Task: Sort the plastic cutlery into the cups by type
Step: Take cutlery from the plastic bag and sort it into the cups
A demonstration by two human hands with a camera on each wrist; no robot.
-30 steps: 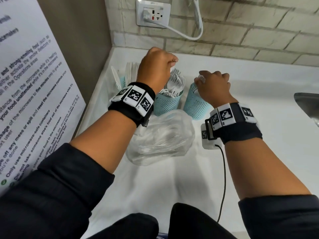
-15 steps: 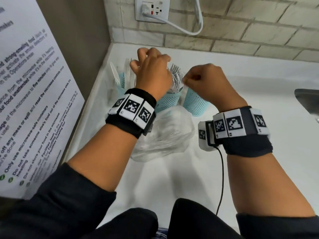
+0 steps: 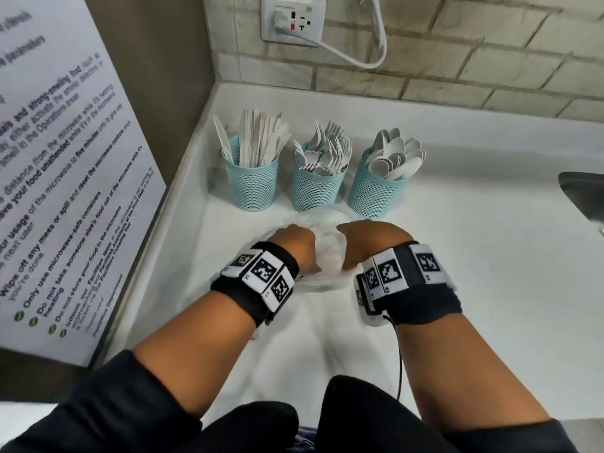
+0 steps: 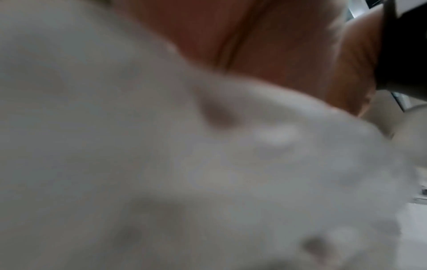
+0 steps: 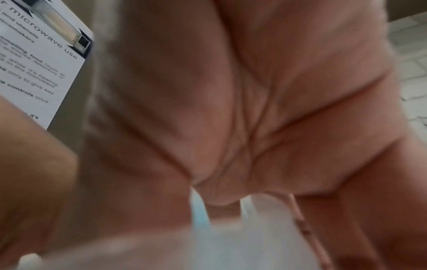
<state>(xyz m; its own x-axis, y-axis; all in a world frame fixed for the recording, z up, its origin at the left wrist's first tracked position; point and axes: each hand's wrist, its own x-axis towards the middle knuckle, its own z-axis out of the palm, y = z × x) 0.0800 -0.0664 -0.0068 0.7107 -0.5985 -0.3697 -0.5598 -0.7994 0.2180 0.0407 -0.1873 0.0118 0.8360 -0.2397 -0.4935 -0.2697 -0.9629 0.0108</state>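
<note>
Head view: three teal mesh cups stand in a row at the back left corner of the white bench (image 3: 457, 243), close beside one another. Left cup (image 3: 252, 183) holds knives (image 3: 261, 138), handles down, blades fanned upward. Middle cup (image 3: 317, 188) holds forks (image 3: 327, 145). Right cup (image 3: 374, 191) holds spoons (image 3: 397, 155), bowls up. No loose cutlery seen on the bench surface. Just in front of the cups lies a clear plastic bag (image 3: 327, 253), crumpled; its far edge reaches near the bases of the middle and right cups. Left hand (image 3: 294, 248) is on the bag's left side, right hand (image 3: 369, 245) on its right side, both with backs up and fingers turned down into the plastic. Grip, left: fingers appear curled into the bag film, holding it; fingertips hidden from the head camera. Grip, right: likewise closed on the bag film, fingertips hidden. Left wrist view: blurred, mostly pale bag film (image 4: 161, 164) filling the frame. Right wrist view: blurred palm (image 5: 231, 109) close to the lens, pale film at the bottom edge. Each wrist carries a black band with square printed markers. Printed sign (image 3: 58, 178) on the left wall panel; wall socket (image 3: 292, 19) with white cable above the bench; edge of a sink (image 3: 585, 194) at right.
</note>
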